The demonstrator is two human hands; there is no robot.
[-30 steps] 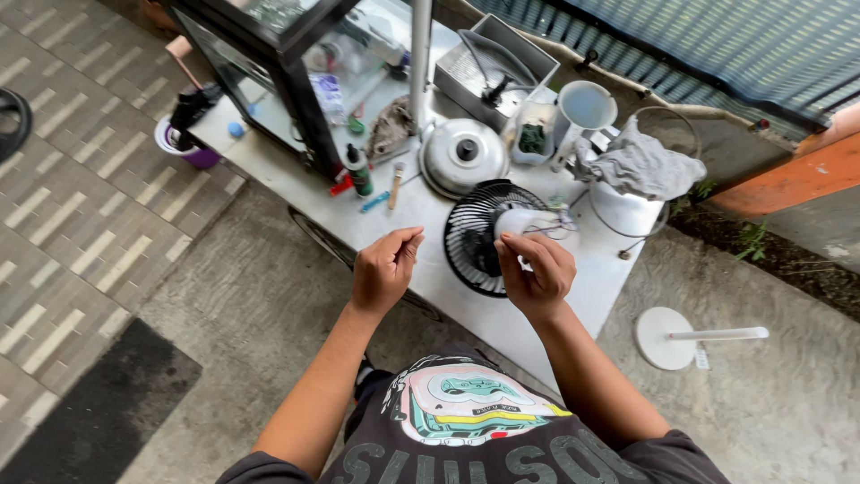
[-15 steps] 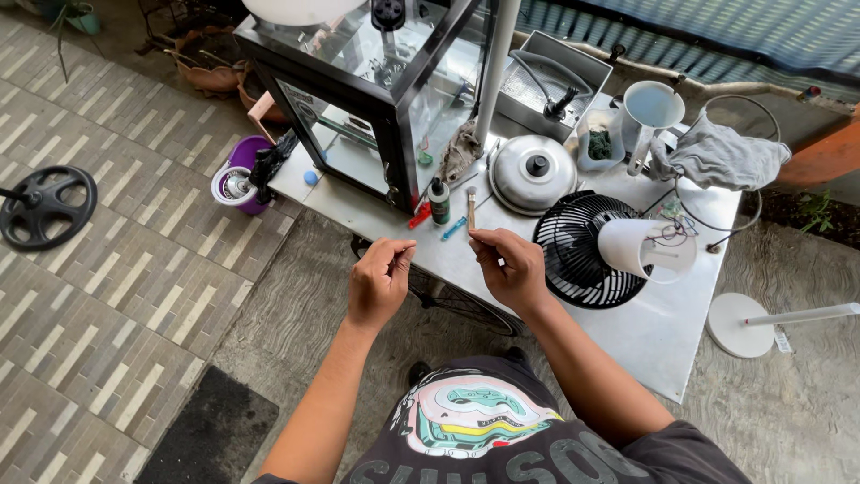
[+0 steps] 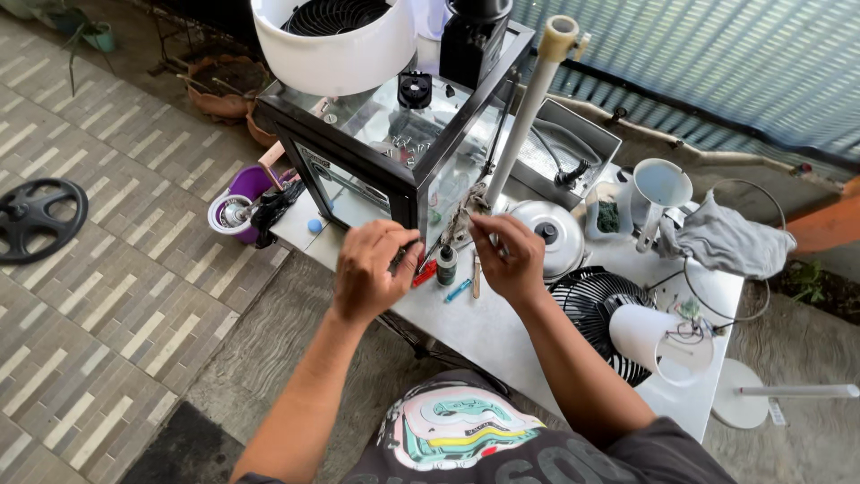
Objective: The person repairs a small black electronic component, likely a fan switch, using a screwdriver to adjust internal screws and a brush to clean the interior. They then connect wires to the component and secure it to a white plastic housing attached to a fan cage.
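My left hand (image 3: 369, 271) hovers over the white table (image 3: 502, 345) with its fingers curled; its fingertips are close to a red tool (image 3: 425, 273), and whether it holds anything is hidden. My right hand (image 3: 507, 255) is beside it, thumb and forefinger pinched on a small thin metal piece (image 3: 468, 216). Both hands are just in front of a black-framed glass cabinet (image 3: 394, 157). A small dark bottle (image 3: 446, 265) and a blue pen (image 3: 458, 289) lie between the hands.
A white fan housing (image 3: 333, 43) sits on the cabinet, with a white pipe (image 3: 528, 108) rising beside it. Right of my hands are a metal lid (image 3: 548, 235), black fan grille (image 3: 593, 305), white motor cover (image 3: 658, 342), jug (image 3: 658, 188) and grey cloth (image 3: 726, 242). A purple bucket (image 3: 235, 204) stands left.
My view and both hands have shifted left along the table, from the black fan grille to the front of the glass cabinet. The hands stay close together.
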